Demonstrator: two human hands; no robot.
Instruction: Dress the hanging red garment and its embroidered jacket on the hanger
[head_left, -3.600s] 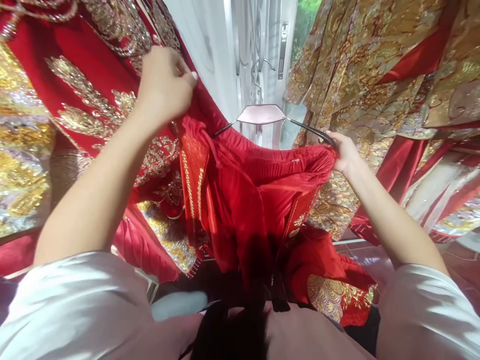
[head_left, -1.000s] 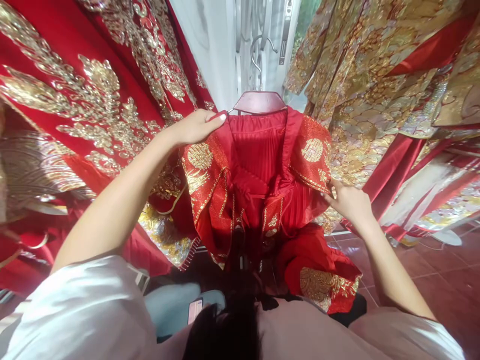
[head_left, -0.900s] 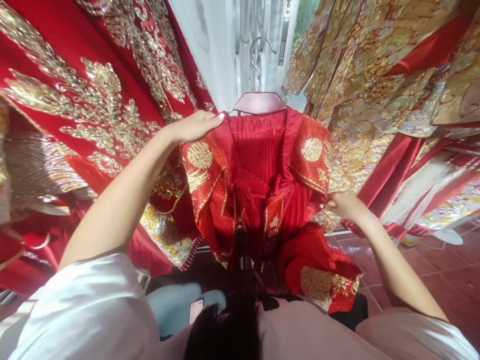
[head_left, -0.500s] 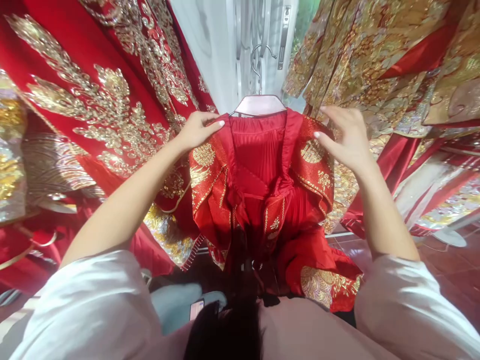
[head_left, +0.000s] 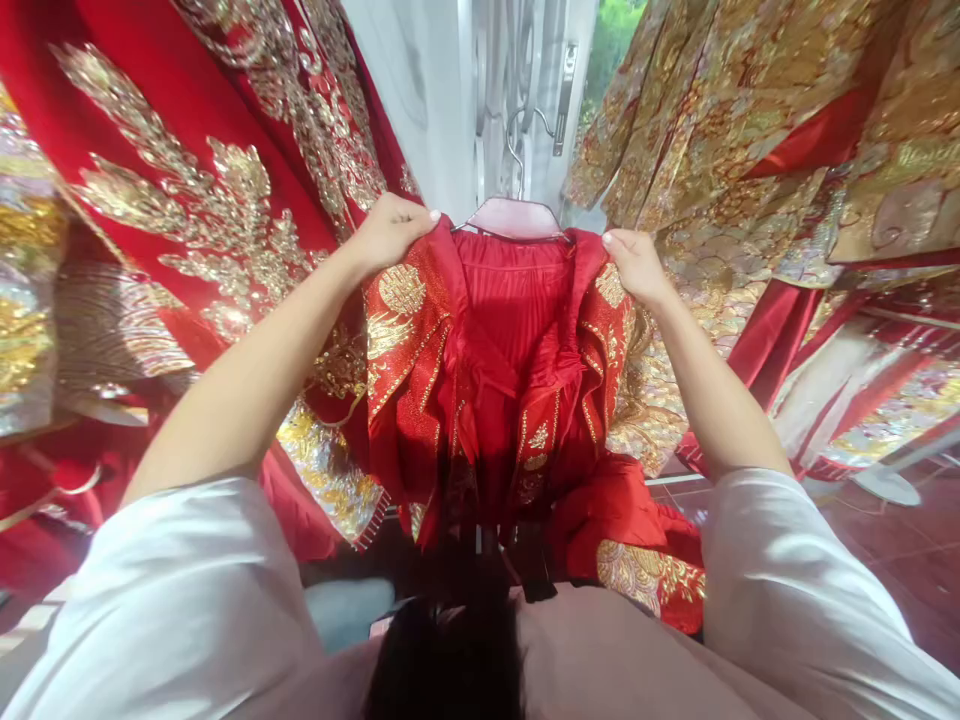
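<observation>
A red jacket (head_left: pixel 409 370) with gold embroidery hangs in front of me, its front open and its pleated red lining showing. It is on a hanger (head_left: pixel 516 215) with a pale pink top and a metal hook. My left hand (head_left: pixel 394 232) pinches the jacket's left shoulder, thumb on top and fingers behind the cloth. At the other shoulder my right hand (head_left: pixel 636 265) grips the fabric the same way, its fingertips hidden behind. The jacket's lower part falls into shadow near my body.
Red garments with gold sequins (head_left: pixel 217 230) hang close on the left. Gold patterned garments (head_left: pixel 720 150) crowd the right side. A white panel with a metal latch (head_left: pixel 566 95) stands behind the hanger. Reddish floor tiles (head_left: pixel 900 545) show at lower right.
My right hand has moved inward from beside the sleeve and closed on the jacket's right shoulder. My left hand has risen slightly with its shoulder, and the right sleeve has drawn in.
</observation>
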